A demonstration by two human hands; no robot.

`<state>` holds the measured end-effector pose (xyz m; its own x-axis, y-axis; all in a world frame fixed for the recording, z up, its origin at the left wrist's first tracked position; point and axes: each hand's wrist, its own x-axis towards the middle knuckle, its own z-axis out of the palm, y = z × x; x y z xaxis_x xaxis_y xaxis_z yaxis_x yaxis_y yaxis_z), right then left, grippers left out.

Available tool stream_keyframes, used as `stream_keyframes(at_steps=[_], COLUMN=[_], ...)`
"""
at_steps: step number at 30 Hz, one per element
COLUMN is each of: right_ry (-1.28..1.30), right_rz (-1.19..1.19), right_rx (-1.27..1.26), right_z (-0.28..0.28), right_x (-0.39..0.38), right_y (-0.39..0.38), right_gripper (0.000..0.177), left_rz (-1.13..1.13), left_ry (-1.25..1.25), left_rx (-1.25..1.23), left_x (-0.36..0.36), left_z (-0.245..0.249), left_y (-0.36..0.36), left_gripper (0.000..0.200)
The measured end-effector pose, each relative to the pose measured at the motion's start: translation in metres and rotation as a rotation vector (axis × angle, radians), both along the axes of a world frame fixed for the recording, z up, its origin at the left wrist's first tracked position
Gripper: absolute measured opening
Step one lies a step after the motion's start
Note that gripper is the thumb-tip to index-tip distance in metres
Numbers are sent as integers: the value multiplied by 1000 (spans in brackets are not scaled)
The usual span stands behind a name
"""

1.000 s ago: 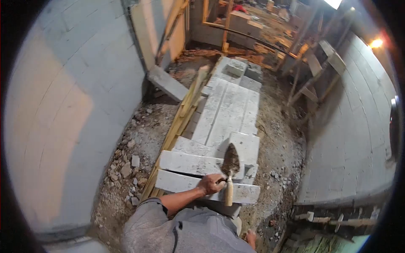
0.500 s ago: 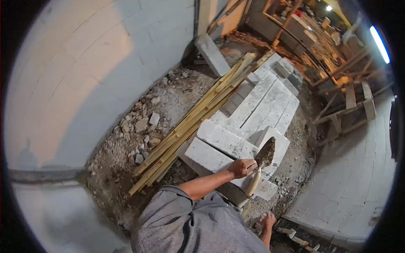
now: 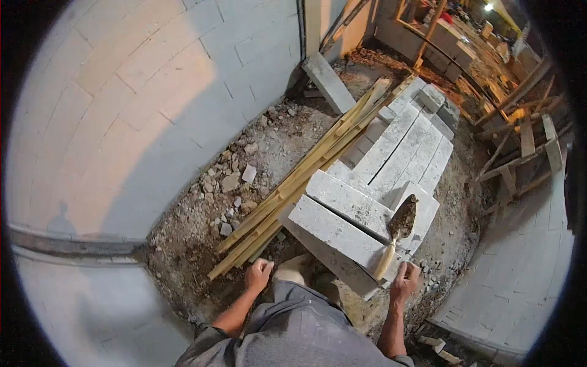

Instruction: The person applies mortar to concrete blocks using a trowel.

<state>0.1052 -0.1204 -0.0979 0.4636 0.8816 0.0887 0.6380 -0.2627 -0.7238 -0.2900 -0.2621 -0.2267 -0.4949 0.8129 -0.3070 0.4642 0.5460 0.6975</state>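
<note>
A trowel [image 3: 385, 259] with a pale handle and a mortar-crusted blade lies on top of the light grey blocks. Its handle points back toward me, over the nearest long block [image 3: 333, 235]. My right hand [image 3: 405, 281] is beside the right end of that block, close to the handle, with its fingers curled; whether it touches the block is hard to tell. Left of the block, near the ends of the wooden strips [image 3: 287, 183], my left hand [image 3: 259, 275] hangs in a loose fist. I see nothing in either hand.
More blocks [image 3: 406, 147] lie stacked behind the trowel. Rubble [image 3: 232, 180] covers the ground along the block wall [image 3: 153, 92] at left. One block [image 3: 329, 82] leans by the far corner. A wooden frame [image 3: 520, 162] stands at right, beside another wall [image 3: 520, 263].
My left hand has drawn back from beside the trowel to the left of the blocks. My right hand has risen to the near block's right end. The view has shifted slightly.
</note>
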Motion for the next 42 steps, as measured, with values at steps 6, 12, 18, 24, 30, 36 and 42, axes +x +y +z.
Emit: stream_keyframes(at_steps=[6,12,18,24,30,36,42], right_ry=[-300,-441,-430,-400,-376,-295,-119], right_rz=[-3,-212,-197,-218,-214,-436,-877], right_rx=[-107,-205,-196,-183,-236,-373,-546], right_z=[-57,-71,-64,-57,-51,-44,-68], right_x=[-56,-75,-74,-79,-75,-96,-136], right_y=[9,17,19,16,25,51,68], right_gripper=[36,38,37,34,34,34,55], left_rz=[210,-632,-408,-303,-253,-485,-363], left_ry=[-812,-1205,-467,-403,-483,-465,-629], left_rx=[-1010,-445,-490,-251,-147,-138,-365], left_x=[-64,-114,-147,-159,-119,-95,-146], left_z=[-125,-9,-37,-64,-84,-57,-154], left_y=[-56,16,125,246,328,398,510], left_gripper=[93,80,64,58,53,53,46])
